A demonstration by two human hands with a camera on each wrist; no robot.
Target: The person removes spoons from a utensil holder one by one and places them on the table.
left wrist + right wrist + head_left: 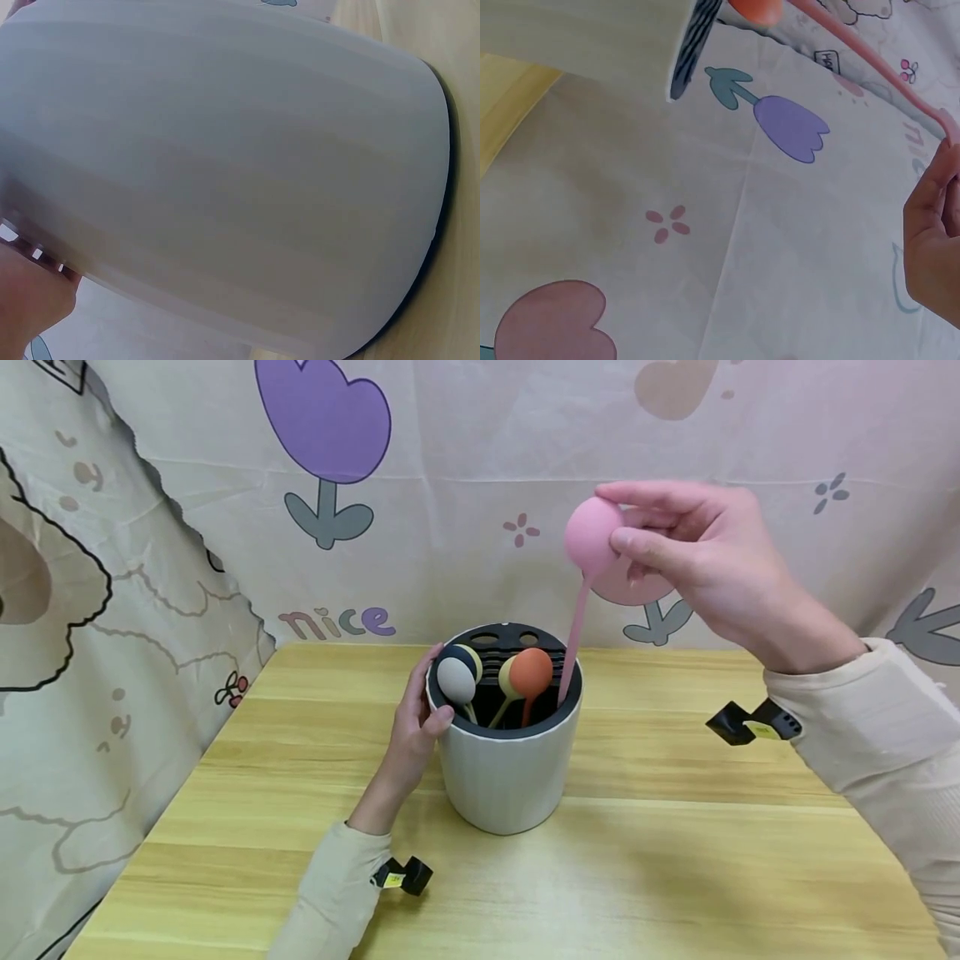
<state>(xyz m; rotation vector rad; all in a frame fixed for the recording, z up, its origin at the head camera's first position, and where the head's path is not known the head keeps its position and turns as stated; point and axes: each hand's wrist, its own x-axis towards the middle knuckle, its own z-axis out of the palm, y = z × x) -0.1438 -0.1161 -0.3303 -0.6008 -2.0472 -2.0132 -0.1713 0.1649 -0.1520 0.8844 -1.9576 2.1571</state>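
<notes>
A white round utensil holder point(506, 781) with a dark rim and a slotted dark insert stands on the wooden table. My left hand point(414, 714) grips its left side at the rim, thumb toward the front and fingers toward the back. Above and right of the holder, my right hand point(693, 547) pinches a pink spoon point(592, 531) by its round head. The spoon's thin handle point(574, 639) slants down, its lower end inside the front opening. In the right wrist view the right hand point(934, 225) holds the pink handle's bent end at the frame's edge.
Also in the holder are a white spoon point(456, 680) with a navy one and a yellow one behind it, and an orange spoon point(531, 672) beside another yellow one point(507, 681). A printed cloth point(465, 468) hangs behind the table point(315, 718).
</notes>
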